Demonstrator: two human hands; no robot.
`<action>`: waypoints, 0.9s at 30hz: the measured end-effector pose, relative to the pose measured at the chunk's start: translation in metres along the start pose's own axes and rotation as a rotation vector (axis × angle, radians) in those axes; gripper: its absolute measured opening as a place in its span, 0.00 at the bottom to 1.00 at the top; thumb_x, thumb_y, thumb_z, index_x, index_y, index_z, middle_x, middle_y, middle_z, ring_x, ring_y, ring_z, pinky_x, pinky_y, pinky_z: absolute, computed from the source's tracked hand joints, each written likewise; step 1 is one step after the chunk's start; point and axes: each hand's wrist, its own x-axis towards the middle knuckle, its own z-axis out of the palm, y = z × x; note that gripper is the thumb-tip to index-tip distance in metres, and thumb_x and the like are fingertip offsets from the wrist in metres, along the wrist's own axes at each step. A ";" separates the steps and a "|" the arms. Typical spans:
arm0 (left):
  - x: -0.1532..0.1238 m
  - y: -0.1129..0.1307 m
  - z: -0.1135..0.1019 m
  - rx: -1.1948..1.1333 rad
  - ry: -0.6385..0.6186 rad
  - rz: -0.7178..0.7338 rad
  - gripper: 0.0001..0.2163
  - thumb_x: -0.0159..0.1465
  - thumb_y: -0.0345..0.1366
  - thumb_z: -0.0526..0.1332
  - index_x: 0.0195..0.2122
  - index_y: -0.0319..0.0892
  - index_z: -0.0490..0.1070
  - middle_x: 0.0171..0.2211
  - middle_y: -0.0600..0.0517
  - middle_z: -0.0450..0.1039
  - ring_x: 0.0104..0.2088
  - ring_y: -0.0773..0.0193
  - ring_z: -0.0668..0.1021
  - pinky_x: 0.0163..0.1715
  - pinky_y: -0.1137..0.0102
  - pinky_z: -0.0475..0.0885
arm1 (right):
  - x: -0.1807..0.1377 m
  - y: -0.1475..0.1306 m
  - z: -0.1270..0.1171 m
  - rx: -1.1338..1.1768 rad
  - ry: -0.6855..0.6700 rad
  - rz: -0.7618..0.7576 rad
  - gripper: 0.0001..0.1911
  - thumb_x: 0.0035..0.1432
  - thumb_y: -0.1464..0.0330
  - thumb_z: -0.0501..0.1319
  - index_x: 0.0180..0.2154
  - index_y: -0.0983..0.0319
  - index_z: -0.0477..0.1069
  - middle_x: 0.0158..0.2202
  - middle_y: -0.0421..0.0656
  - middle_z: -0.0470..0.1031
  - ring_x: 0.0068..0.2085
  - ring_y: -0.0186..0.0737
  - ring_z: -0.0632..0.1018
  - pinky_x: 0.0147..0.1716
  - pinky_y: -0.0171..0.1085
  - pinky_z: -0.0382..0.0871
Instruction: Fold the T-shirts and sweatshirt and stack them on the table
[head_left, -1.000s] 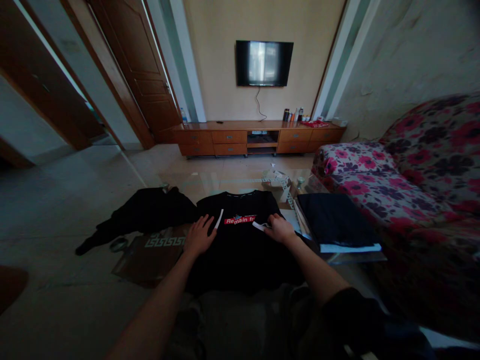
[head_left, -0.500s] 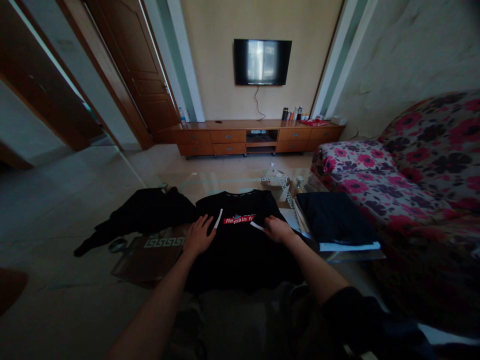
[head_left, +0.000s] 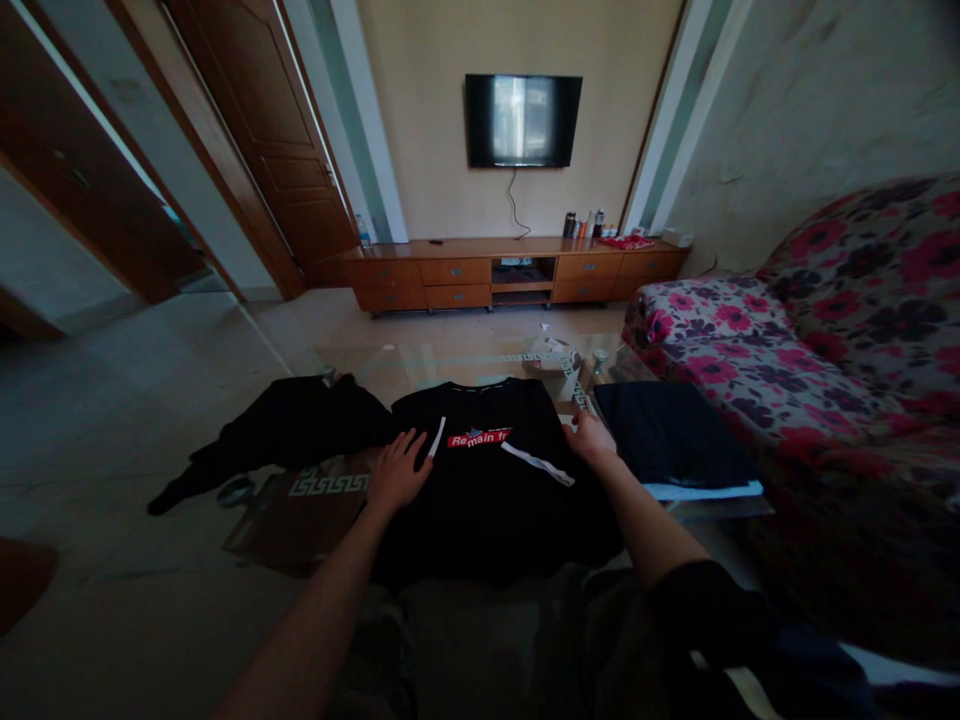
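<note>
A black T-shirt [head_left: 480, 520] with a red "Remain fr…" print lies on the glass table, its neckline toward the far side. Two white strips cross its front, a short one [head_left: 438, 438] on the left and a longer one [head_left: 538, 464] on the right. My left hand [head_left: 401, 472] rests flat on the shirt's left side, fingers spread beside the short strip. At the right edge of the shirt, my right hand [head_left: 592, 440] has its fingers curled on the cloth; the fingertips are partly hidden.
To the left lies another black garment [head_left: 300, 425]. A folded dark garment [head_left: 671, 435] sits on something white at the right. Beyond are a bowl [head_left: 553, 358] with papers, a wooden TV cabinet [head_left: 457, 272] and a television [head_left: 523, 120]. A floral sofa [head_left: 825, 350] stands right.
My right hand has let go of the right white strip and moved right to the shirt's edge. That strip now shows at greater length. My left hand has stayed in place.
</note>
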 end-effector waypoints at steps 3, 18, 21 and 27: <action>0.000 0.001 -0.001 -0.005 0.005 0.002 0.27 0.72 0.50 0.50 0.70 0.50 0.59 0.73 0.50 0.53 0.72 0.52 0.57 0.69 0.54 0.54 | 0.005 0.016 0.002 -0.012 -0.150 0.075 0.24 0.66 0.50 0.59 0.49 0.62 0.77 0.52 0.57 0.78 0.53 0.53 0.79 0.49 0.44 0.71; 0.000 0.003 -0.003 -0.015 -0.019 -0.012 0.27 0.72 0.50 0.50 0.70 0.50 0.59 0.73 0.49 0.53 0.73 0.53 0.56 0.70 0.54 0.53 | 0.006 0.013 0.003 -0.081 -0.161 0.179 0.23 0.70 0.56 0.56 0.56 0.63 0.76 0.57 0.62 0.74 0.58 0.56 0.77 0.52 0.49 0.70; -0.001 0.006 -0.007 -0.019 -0.025 -0.015 0.27 0.72 0.49 0.50 0.70 0.49 0.60 0.73 0.49 0.54 0.72 0.52 0.56 0.70 0.53 0.53 | 0.005 0.014 0.000 -0.092 -0.148 0.224 0.22 0.71 0.59 0.54 0.55 0.64 0.77 0.56 0.63 0.75 0.57 0.57 0.78 0.51 0.49 0.71; -0.001 0.007 -0.009 -0.002 -0.029 -0.010 0.27 0.72 0.49 0.49 0.70 0.50 0.60 0.73 0.50 0.54 0.72 0.53 0.57 0.70 0.54 0.53 | 0.004 -0.002 0.001 -0.110 -0.061 0.257 0.23 0.70 0.70 0.48 0.59 0.67 0.73 0.56 0.65 0.74 0.57 0.58 0.76 0.51 0.51 0.70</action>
